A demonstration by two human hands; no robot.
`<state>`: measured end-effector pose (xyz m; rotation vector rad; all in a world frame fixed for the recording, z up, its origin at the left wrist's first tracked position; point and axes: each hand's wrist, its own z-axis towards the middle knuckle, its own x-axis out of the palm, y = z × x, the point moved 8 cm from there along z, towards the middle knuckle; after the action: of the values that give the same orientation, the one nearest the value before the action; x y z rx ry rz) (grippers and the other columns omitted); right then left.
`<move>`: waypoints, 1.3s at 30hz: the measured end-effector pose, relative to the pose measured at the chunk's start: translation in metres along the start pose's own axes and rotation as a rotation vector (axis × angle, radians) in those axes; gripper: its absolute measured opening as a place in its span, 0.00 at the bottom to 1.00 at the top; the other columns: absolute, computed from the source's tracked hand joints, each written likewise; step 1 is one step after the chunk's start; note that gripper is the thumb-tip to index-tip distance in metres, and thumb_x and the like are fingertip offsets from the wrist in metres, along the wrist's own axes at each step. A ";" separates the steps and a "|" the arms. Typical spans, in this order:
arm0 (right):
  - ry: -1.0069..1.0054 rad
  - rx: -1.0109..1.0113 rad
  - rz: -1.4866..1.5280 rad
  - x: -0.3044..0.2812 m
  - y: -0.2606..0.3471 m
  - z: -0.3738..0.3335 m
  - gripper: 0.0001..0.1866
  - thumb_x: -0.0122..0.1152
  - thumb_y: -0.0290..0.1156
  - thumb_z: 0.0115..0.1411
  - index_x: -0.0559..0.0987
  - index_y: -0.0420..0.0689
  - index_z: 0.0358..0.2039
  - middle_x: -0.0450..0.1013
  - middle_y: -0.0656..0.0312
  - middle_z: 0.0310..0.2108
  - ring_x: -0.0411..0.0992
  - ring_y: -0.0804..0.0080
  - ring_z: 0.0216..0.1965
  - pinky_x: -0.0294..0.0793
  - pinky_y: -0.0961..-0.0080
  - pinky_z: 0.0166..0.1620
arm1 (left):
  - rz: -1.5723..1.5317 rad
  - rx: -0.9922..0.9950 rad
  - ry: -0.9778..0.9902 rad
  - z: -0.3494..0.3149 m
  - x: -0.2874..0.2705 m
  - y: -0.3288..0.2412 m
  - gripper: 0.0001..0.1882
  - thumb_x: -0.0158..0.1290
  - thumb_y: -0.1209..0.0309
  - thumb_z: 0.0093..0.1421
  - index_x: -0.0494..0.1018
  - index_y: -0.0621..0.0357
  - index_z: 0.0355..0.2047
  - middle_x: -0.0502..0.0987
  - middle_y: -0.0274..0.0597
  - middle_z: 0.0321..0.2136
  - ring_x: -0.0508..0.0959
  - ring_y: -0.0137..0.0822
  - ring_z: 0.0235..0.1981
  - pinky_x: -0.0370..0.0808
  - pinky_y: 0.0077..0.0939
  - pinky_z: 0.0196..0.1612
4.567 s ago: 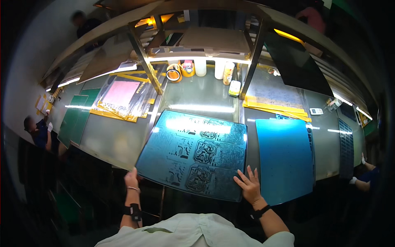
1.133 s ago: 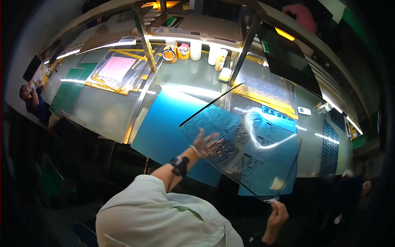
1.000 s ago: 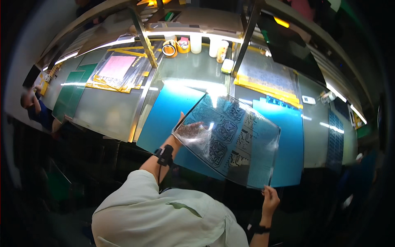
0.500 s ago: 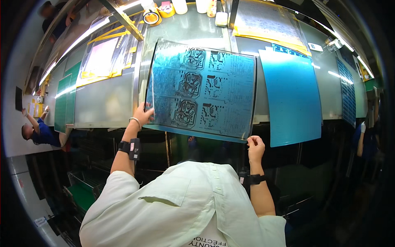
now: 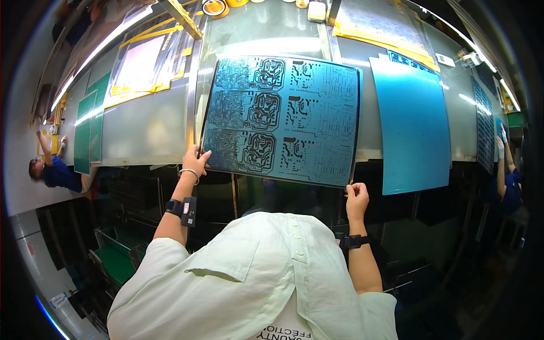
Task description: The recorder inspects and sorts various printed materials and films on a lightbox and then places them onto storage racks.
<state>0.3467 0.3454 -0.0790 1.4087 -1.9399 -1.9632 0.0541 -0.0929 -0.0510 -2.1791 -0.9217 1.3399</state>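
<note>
A blue circuit-board panel (image 5: 361, 113) is in front of me, covered by a clear film printed with black circuit patterns (image 5: 263, 110). Panel and film overlap almost edge to edge, and the near side reaches past the bench's front edge. My left hand (image 5: 194, 162) is closed on the near left corner, thumb on top and the other fingers partly hidden. At the near right corner, my right hand (image 5: 357, 199) pinches the edge between thumb and fingertips. Whether each hand grips the film, the panel or both cannot be made out.
Plain blue panels (image 5: 411, 124) lie right of me, overhanging the bench (image 5: 147, 136). Yellow-edged films (image 5: 141, 68) and green panels (image 5: 86, 130) are on the left, more films (image 5: 385, 31) at back right. Tape rolls (image 5: 214, 7) stand at the back. Co-workers (image 5: 59, 170) work on both sides.
The film now lies flatter, its glare gone, and the blue strip that showed along the panel's near edge is covered. Both hands keep their corners. At far right, a co-worker's arms show more.
</note>
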 end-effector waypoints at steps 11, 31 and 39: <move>0.000 -0.019 0.134 0.013 -0.012 -0.004 0.06 0.54 0.24 0.54 0.66 0.41 0.24 0.63 0.65 0.19 0.66 0.78 0.21 0.68 0.81 0.27 | -0.484 0.198 -0.155 -0.003 -0.019 -0.006 0.07 0.54 0.76 0.52 0.70 0.67 0.30 0.74 0.40 0.21 0.75 0.27 0.17 0.71 0.16 0.20; 0.094 0.039 0.126 0.018 -0.017 0.001 0.05 0.50 0.25 0.56 0.65 0.42 0.25 0.62 0.66 0.21 0.65 0.80 0.22 0.67 0.84 0.27 | 0.059 -0.056 -0.494 -0.022 -0.012 0.067 0.12 0.57 0.65 0.51 0.70 0.62 0.22 0.72 0.42 0.17 0.73 0.37 0.18 0.69 0.28 0.24; 0.060 -0.055 -0.221 -0.007 -0.006 0.011 0.07 0.55 0.24 0.51 0.67 0.41 0.31 0.65 0.60 0.26 0.66 0.69 0.30 0.67 0.74 0.37 | -0.443 -0.063 -0.258 -0.025 0.027 0.097 0.14 0.51 0.64 0.56 0.72 0.63 0.21 0.72 0.37 0.14 0.72 0.26 0.15 0.69 0.21 0.21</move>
<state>0.3474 0.3597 -0.0817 1.7118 -1.7575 -2.0177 0.1161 -0.1411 -0.1197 -1.7228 -1.4601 1.3933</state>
